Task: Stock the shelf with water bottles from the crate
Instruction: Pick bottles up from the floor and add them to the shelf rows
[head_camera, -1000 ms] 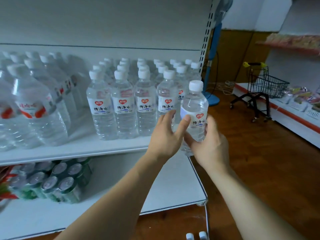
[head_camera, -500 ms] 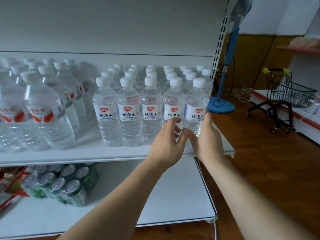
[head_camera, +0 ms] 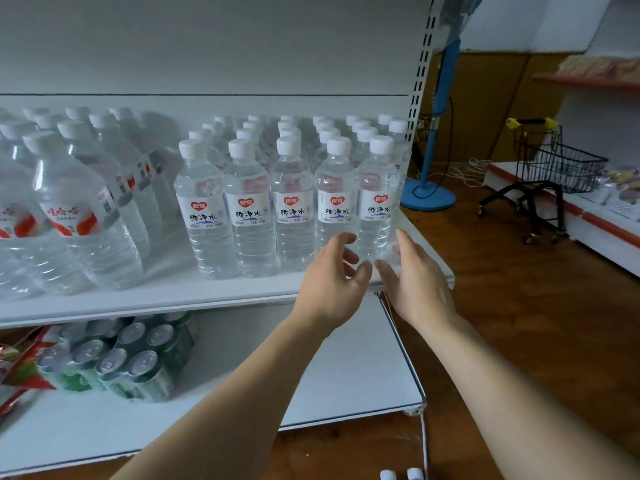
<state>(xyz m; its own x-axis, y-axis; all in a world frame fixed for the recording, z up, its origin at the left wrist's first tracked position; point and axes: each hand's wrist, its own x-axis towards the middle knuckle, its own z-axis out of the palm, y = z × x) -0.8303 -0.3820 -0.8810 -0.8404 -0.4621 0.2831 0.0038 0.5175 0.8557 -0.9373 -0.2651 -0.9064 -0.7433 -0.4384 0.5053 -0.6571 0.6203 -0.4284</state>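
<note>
Setting: shop aisle with a wooden floor [head_camera: 519,323]; a white shelf [head_camera: 207,292] is carrying the stock, and a lower shelf [head_camera: 311,393] is showing beneath it.
Just changed: a second ago both hands were carrying the newest bottle [head_camera: 377,202] in the air at the right end; now it is standing upright on the shelf, closing the front row of small bottles [head_camera: 270,209].
Left hand [head_camera: 332,282]: grip is spread, fingers loose, hovering just in front of the bottle's base, holding nothing.
Right hand [head_camera: 415,282]: grip is likewise spread, just right of the same bottle; whether a fingertip is touching it I cannot tell.
Meaning for the task: this placement is looking finished, so the hands are probably heading back for another bottle.
Crate: not showing; two white caps [head_camera: 401,474] are peeking in at the near bottom edge.
Left of row: large bottles [head_camera: 86,216] with red labels.
Lower shelf: green cans [head_camera: 131,368] and red packets [head_camera: 17,372].
Far right: blue fan stand [head_camera: 429,195] and a small black cart [head_camera: 554,171].
</note>
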